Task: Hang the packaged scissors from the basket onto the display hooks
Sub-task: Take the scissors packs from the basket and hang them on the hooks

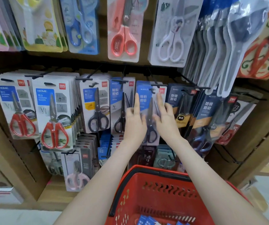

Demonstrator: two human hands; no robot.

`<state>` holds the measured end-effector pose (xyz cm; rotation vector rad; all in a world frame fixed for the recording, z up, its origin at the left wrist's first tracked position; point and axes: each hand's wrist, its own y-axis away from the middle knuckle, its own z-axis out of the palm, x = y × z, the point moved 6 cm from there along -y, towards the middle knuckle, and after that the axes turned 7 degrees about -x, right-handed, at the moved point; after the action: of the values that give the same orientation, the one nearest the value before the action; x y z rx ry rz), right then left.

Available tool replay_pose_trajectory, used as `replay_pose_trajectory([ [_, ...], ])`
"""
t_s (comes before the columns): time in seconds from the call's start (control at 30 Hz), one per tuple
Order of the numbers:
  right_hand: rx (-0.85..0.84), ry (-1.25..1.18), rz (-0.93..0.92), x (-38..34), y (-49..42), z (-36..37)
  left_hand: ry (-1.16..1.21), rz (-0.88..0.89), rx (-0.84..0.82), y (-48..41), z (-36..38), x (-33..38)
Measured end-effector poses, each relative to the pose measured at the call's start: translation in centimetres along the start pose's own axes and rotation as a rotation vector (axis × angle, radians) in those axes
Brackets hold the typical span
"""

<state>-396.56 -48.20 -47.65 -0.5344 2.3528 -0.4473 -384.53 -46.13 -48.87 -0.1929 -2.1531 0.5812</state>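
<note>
Red basket (168,205) before wooden display rack (21,153)

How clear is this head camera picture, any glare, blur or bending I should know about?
Head view: even indoor light, no hard shadows; wide-angle bending tilts the shelf frame sides outward; pale glare washes the clear packs at upper right; small print on the scissors pack held by the left hand and right hand is soft; the red basket rim reads fairly sharp.
</note>
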Motion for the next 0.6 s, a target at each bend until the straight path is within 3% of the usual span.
replay_pose_trajectory([
  [0.1, 0.053, 0.130, -0.032, 2.6, 4.6, 1.3, -0.218, 0.053, 0.225, 3.2, 1.5, -0.7],
  [0.2, 0.013, 0.194, -0.013, 7.1, 12.9, 4.2, -0.232, 0.157, 0.132, 10.0, 7.0, -2.1],
  [0.3, -0.164, 0.247, -0.033, 11.8, 20.8, 7.9, -0.190, 0.108, -0.164, 17.9, 14.2, -5.9],
  [0.37, -0.331, 0.292, -0.029, 15.0, 25.3, 10.6, -0.219, -0.019, -0.470, 22.8, 18.7, -9.4],
  [0.5, -0.755, 0.486, -0.037, 20.6, 33.5, 15.7, -0.541, -0.318, -1.119, 31.9, 23.4, -17.6],
  [0.6, -0.973, 0.592, -0.043, 25.0, 38.1, 18.8, -0.636, -0.494, -1.345, 36.4, 24.7, -22.9],
])
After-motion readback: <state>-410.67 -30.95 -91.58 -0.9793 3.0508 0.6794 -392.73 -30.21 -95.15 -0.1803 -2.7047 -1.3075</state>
